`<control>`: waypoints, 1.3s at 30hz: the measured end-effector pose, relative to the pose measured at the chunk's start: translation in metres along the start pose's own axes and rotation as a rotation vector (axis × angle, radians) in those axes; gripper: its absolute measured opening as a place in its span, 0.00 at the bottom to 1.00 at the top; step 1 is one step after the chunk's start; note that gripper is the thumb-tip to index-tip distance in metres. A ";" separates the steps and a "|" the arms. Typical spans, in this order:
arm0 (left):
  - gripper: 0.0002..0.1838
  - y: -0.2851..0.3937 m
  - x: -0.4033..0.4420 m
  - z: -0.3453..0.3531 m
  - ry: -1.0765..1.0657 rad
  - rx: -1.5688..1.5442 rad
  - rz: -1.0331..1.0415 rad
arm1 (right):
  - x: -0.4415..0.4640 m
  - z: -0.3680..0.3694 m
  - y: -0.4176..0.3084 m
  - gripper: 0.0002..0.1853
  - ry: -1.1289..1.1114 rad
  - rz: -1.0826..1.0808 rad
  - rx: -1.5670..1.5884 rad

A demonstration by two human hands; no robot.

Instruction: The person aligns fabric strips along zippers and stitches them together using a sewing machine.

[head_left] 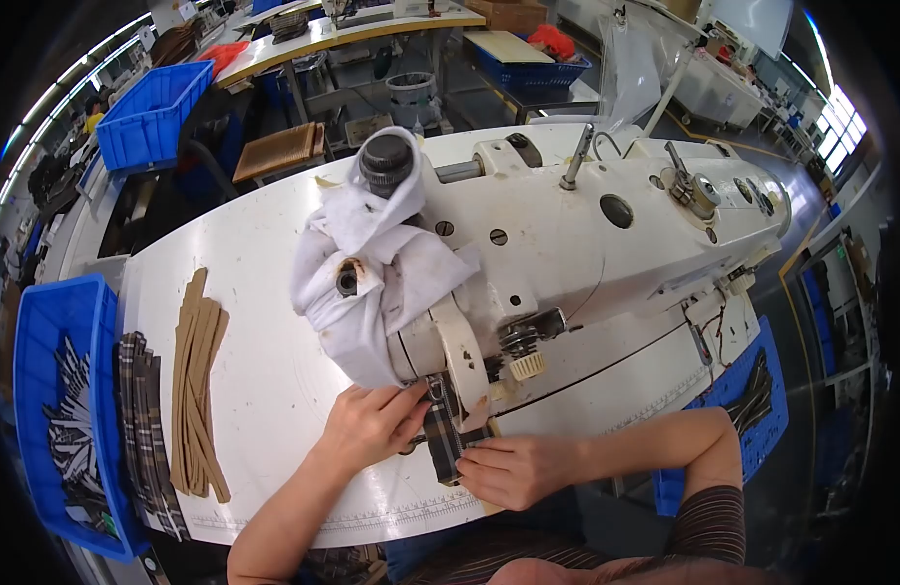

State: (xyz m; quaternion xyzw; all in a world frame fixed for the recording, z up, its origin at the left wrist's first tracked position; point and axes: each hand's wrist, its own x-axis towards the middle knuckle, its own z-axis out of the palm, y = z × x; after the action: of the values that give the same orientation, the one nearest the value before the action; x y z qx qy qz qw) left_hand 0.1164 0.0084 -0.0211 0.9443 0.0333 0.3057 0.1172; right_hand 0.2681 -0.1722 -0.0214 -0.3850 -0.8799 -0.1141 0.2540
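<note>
A dark plaid fabric strip lies at the sewing end of a white industrial sewing machine. My left hand is closed at the strip's upper left edge, its fingertips pinched close to the machine head. On the strip's lower right edge, my right hand grips with fingers together and bent over the fabric. The machine head partly covers the strip's upper end, and the needle is hidden. White cloth is wrapped around the machine's left end.
Brown fabric strips and folded plaid strips lie left on the white table. A blue bin with fabric pieces stands at the far left. Another blue basket holds dark pieces at right. A printed ruler follows the table's front edge.
</note>
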 end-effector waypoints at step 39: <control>0.08 -0.015 0.002 0.010 0.011 0.028 0.109 | 0.007 0.001 0.051 0.07 0.095 0.737 0.120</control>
State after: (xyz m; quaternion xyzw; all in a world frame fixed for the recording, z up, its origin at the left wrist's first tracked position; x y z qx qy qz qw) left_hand 0.1243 0.0214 -0.0312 0.9445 -0.0134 0.3164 0.0870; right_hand 0.3010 -0.1326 -0.0183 -0.6544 -0.6748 0.0188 0.3407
